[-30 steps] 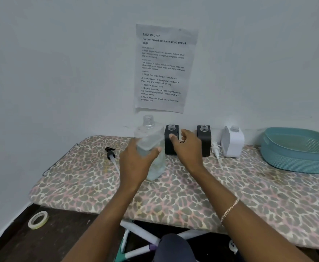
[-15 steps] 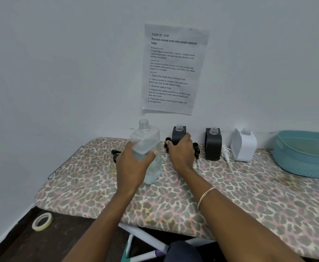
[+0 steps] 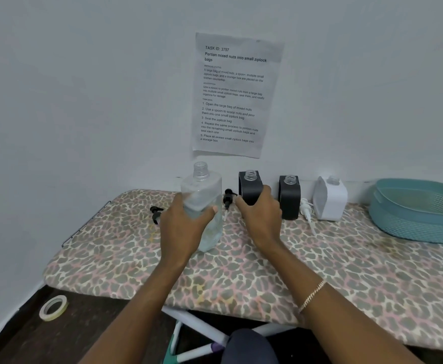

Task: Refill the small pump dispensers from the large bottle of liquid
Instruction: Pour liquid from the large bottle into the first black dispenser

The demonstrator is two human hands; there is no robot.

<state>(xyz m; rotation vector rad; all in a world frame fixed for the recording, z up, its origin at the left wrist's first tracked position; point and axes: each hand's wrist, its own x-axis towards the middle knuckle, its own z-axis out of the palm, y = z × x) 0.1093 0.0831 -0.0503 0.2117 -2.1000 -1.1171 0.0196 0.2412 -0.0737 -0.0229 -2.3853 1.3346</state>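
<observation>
My left hand (image 3: 183,227) grips the large clear bottle (image 3: 204,195), which stands upright and uncapped on the leopard-print board (image 3: 346,271) with clear liquid in its lower part. My right hand (image 3: 261,219) is wrapped around the left black dispenser (image 3: 250,186), whose neck is open. A second black dispenser (image 3: 290,197) and a white dispenser (image 3: 330,198) stand to the right, both without pumps. One black pump head (image 3: 228,199) lies between the bottle and my right hand, another black pump (image 3: 156,212) lies left of the bottle, and a white pump (image 3: 307,210) lies between the second black dispenser and the white one.
A teal plastic basket (image 3: 417,214) sits at the board's right end. A printed sheet (image 3: 236,95) hangs on the wall behind. A roll of tape (image 3: 53,307) lies on the dark floor at lower left. White frame legs (image 3: 202,327) show beneath the board.
My right hand moved from between the two black dispensers onto the left one and closed around it. My left hand kept its hold on the large bottle, which stays upright.
</observation>
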